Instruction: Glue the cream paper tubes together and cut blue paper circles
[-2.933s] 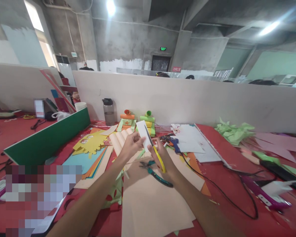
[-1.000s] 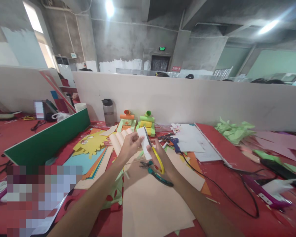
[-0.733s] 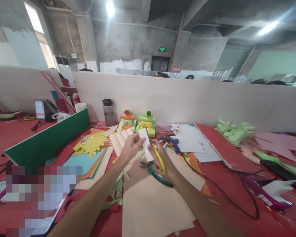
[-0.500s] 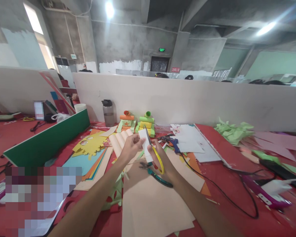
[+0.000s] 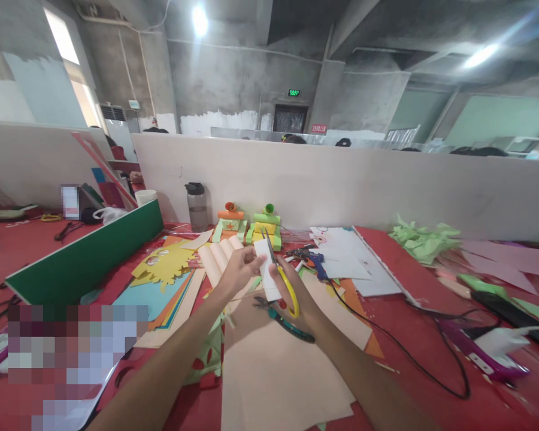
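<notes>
Between my hands is a narrow white paper strip [image 5: 268, 276], tilted upright. My left hand [image 5: 242, 267] pinches its left edge. My right hand [image 5: 291, 278] is closed around yellow-handled scissors [image 5: 291, 293], whose blades point up and away along the strip's right edge; whether they are cutting cannot be made out. Pliers with teal handles [image 5: 291, 326] lie just below on large beige paper sheets [image 5: 282, 377]. Beyond my left hand rest rolled beige paper tubes [image 5: 218, 257]. Two paper models, one orange and green [image 5: 230, 224], the other yellow and green [image 5: 266, 227], stand farther back.
A blue glue gun [image 5: 315, 261] with a trailing black cable lies to the right. White sheets [image 5: 341, 257] and crumpled green paper [image 5: 424, 239] sit beyond it. At left are yellow cutouts [image 5: 166, 263], a green board [image 5: 90, 254] and a dark bottle [image 5: 197, 206] by the white partition [image 5: 341, 185].
The white strip has shifted slightly downward between my hands. My grip on it and on the scissors looks nearly the same, and the view has moved a little.
</notes>
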`<state>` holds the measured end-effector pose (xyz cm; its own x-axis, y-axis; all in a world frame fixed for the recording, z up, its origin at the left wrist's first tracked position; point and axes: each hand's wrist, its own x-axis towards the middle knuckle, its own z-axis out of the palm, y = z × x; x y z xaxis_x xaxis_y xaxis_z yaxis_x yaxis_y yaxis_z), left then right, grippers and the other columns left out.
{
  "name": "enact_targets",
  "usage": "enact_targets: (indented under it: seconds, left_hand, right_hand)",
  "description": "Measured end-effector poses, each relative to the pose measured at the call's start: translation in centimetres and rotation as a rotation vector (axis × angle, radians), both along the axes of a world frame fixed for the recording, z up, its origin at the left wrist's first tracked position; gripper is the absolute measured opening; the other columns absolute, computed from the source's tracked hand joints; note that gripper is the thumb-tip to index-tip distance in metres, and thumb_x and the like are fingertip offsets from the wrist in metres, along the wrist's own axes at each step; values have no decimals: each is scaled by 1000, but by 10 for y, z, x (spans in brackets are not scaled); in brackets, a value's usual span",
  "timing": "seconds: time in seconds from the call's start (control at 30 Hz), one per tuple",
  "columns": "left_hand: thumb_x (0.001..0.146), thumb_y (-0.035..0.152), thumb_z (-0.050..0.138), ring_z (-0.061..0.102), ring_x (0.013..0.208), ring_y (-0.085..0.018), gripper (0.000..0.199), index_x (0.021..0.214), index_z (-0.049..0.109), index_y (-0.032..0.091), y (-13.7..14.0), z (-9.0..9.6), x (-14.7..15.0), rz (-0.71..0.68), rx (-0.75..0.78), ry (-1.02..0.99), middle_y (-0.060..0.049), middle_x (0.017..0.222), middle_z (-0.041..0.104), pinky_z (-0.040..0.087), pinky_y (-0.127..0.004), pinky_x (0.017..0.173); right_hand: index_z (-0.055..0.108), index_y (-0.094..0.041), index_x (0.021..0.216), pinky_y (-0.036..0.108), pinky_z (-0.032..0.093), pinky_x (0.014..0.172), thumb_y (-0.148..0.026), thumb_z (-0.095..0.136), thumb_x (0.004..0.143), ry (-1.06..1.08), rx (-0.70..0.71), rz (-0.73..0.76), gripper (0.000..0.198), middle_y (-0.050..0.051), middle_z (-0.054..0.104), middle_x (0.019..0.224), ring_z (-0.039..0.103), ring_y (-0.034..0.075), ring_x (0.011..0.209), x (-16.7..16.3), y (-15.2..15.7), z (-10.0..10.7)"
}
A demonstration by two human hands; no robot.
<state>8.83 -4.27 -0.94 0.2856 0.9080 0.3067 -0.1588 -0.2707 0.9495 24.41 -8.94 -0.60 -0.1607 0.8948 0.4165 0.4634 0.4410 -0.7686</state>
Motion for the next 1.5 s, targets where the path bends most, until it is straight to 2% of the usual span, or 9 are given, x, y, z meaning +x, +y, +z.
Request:
enact_targets:
  seconds: [0.27, 0.43, 0.53, 0.67, 0.83, 1.0, 1.13, 1.3, 1.5]
  left_hand:
    - [66, 53, 83, 52, 52, -10, 46, 65, 55, 16, -3, 0, 8, -17, -3, 28, 4, 56, 52, 46, -22, 52]
    - [71, 56, 79, 60, 61, -14, 44, 75, 61, 16, -8, -10, 23, -138, -11, 33, 0, 66, 63, 52, -26, 59]
    - [72, 59, 76, 64, 67, -16, 46, 82, 62, 16, -4, -14, 21, -82, -53, 10, -2, 73, 66, 53, -27, 63]
    - [72, 53, 77, 65, 69, -15, 45, 94, 57, 20, 8, -12, 3, 126, -80, -66, 1, 77, 65, 52, -25, 60]
    - [76, 40, 75, 66, 79, -16, 55, 124, 52, 26, 22, -9, -20, 252, -22, -157, 0, 91, 67, 54, -26, 66]
    - [73, 40, 77, 66, 83, -16, 44, 106, 53, 22, 28, -13, -26, 289, -39, -158, -1, 91, 66, 55, -26, 68]
    - [72, 40, 78, 66, 83, -15, 46, 103, 47, 23, 29, -15, -26, 287, -51, -198, 0, 92, 63, 57, -27, 71]
    - [73, 40, 77, 61, 81, -11, 40, 103, 59, 19, 30, -16, -25, 216, -52, -160, 1, 91, 57, 58, -25, 74]
    - [72, 43, 80, 61, 78, -11, 38, 93, 60, 18, 26, -16, -20, 174, -44, -112, 2, 87, 56, 61, -27, 75]
  right_hand:
    - [63, -19, 99, 32, 52, 64, -70, 47, 92, 183, -77, 35, 53, 6, 65, 80, 61, 22, 71, 4, 15, -12]
    - [58, -22, 85, 29, 43, 47, -77, 44, 88, 214, -108, -57, 57, -1, 51, 60, 47, 16, 49, 14, 24, -11]
    - [56, -23, 83, 27, 36, 41, -77, 43, 89, 185, -120, -68, 56, -4, 43, 55, 39, 13, 43, 28, 21, -4]
    - [61, -23, 92, 25, 40, 46, -73, 56, 85, -17, -34, -119, 51, -1, 57, 67, 47, 14, 51, 62, 13, -1]
    - [66, -25, 77, 26, 36, 48, -48, 80, 71, -337, -124, -80, 27, 3, 66, 69, 56, 19, 55, 96, 15, -3]
    - [68, -25, 69, 26, 32, 48, -22, 78, 64, -645, -280, 25, 12, 2, 67, 65, 57, 19, 53, 97, 21, 5]
    - [66, -24, 67, 26, 31, 46, -16, 72, 63, -754, -421, 3, 10, -2, 60, 52, 51, 16, 42, 100, 17, 12]
    - [72, -24, 77, 26, 36, 47, -27, 77, 69, -546, -406, -3, 11, -1, 64, 54, 56, 17, 43, 110, 16, 16]
    - [67, -21, 118, 29, 53, 62, -43, 67, 86, -68, -199, 38, 39, 10, 74, 104, 70, 25, 89, 82, 26, 16]
